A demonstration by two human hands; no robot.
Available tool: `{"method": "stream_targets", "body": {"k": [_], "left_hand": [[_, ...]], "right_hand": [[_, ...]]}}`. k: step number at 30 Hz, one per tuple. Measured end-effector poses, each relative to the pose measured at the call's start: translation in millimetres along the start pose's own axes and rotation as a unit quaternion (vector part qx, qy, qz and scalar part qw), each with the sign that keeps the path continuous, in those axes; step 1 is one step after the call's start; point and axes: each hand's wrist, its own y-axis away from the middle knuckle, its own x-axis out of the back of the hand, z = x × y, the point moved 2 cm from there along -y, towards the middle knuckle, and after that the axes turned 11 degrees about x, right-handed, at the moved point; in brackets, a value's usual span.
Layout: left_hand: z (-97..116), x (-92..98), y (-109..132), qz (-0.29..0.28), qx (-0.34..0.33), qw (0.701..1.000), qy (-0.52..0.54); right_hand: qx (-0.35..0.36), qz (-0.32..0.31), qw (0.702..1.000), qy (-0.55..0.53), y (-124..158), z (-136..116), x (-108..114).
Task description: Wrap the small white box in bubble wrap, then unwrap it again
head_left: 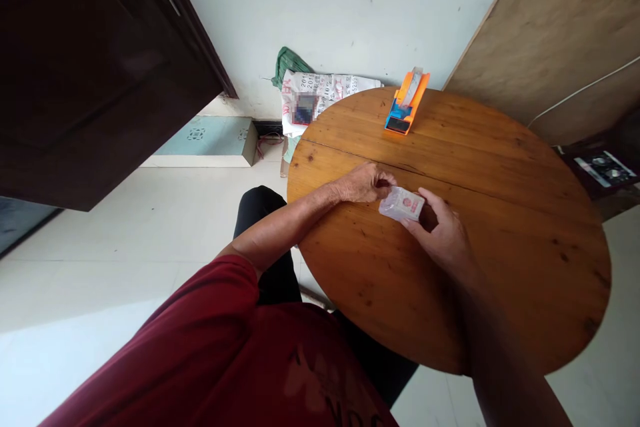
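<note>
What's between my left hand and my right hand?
The head view shows a small box with red print there, clear plastic at its end toward your left hand; your right hand holds it.

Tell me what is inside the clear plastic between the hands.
A small pale box with red print appears to sit in the clear plastic, held by the right hand; the left hand is at the plastic's other end. The box's underside and contents are hidden.
</note>
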Motion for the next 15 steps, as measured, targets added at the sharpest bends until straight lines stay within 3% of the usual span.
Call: {"method": "stream_targets", "body": {"k": [15], "left_hand": [[-0.5, -1.5, 1.6, -0.004, 0.02, 0.999, 0.04]], "right_hand": [[-0.015, -0.028, 0.999, 0.003, 0.5, -3.3, -1.1]]}}
